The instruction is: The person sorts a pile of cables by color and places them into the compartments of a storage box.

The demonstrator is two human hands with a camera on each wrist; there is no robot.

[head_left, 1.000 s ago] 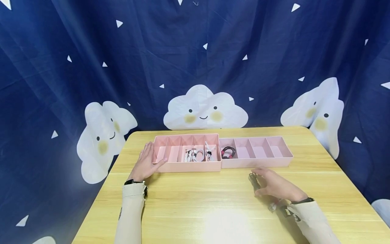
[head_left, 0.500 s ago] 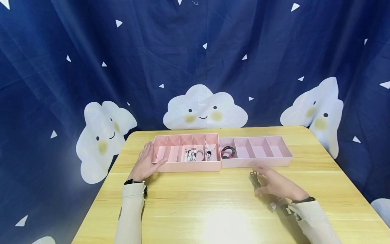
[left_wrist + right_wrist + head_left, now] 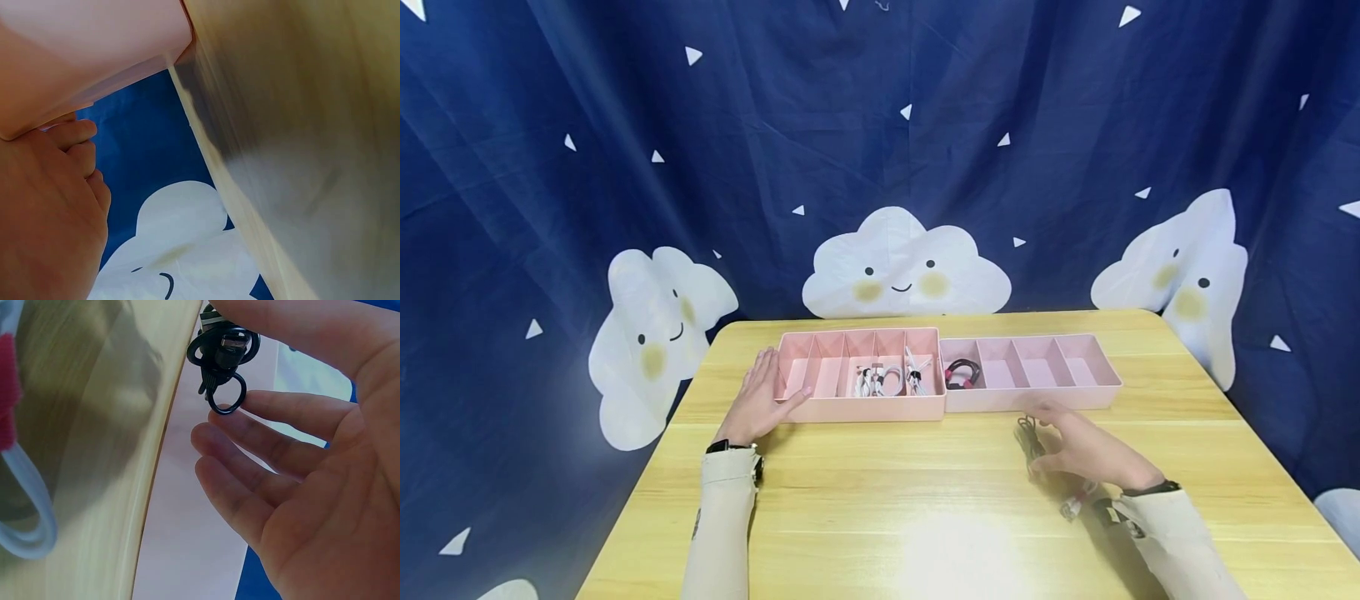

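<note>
My left hand (image 3: 758,408) rests against the left end of a pink divided box (image 3: 861,410), its thumb over the front edge and its other fingers along the side. My right hand (image 3: 1086,450) pinches a coiled black cable (image 3: 1028,446) between thumb and fingertips, just in front of a lilac divided box (image 3: 1030,402). In the right wrist view, the bundled cable (image 3: 225,350) shows a small loop and a connector near the fingertips. A white cable (image 3: 1075,504) with a red tie lies on the table under the right wrist.
The boxes stand end to end on the wooden table (image 3: 865,492). Bundled white cables (image 3: 880,382) lie in the pink box's right-hand compartments. A dark cable with red ties (image 3: 961,375) sits in the lilac box's leftmost visible compartment. A blue curtain (image 3: 880,150) hangs behind.
My right hand and the black cable have shifted very slightly toward the lilac box. My left hand and both boxes stay in place.
</note>
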